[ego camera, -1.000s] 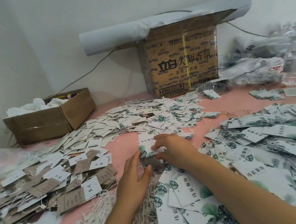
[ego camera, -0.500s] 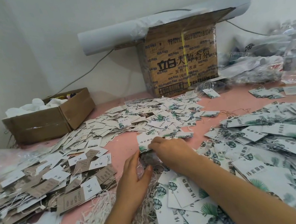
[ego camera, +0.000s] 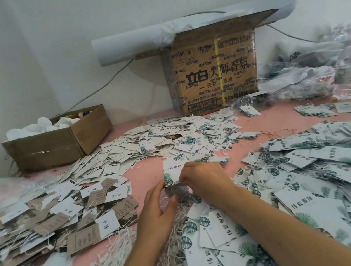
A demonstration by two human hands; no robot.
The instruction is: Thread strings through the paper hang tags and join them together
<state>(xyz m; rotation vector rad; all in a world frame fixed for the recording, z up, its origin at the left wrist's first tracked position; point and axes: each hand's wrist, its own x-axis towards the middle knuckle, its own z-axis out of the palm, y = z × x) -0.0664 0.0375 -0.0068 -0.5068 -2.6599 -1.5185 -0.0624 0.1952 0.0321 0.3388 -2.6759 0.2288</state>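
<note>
A white hang tag with a green leaf print [ego camera: 172, 172] stands tilted up over the pink table, just in front of me. My right hand [ego camera: 202, 180] has its fingers curled at the tag's right edge and pinches it there. Just below and left, my left hand [ego camera: 157, 214] reaches under the tag with fingers bent toward a small stack of tags; what it grips is hidden. A heap of white strings [ego camera: 111, 258] lies under my left forearm. Leaf-print tags [ego camera: 221, 224] are piled under my right forearm.
Brown and white tags [ego camera: 45, 220] spread over the left side, small tags [ego camera: 148, 144] across the middle, and large leaf tags [ego camera: 327, 166] on the right. A low cardboard box [ego camera: 61, 141] sits back left. A tall printed carton [ego camera: 212, 69] stands against the wall, with plastic bags [ego camera: 312, 74] beside it.
Both hands have stayed over the same spot. My right hand has shifted slightly left along the held tag's edge, and my left hand's fingers have closed in under it.
</note>
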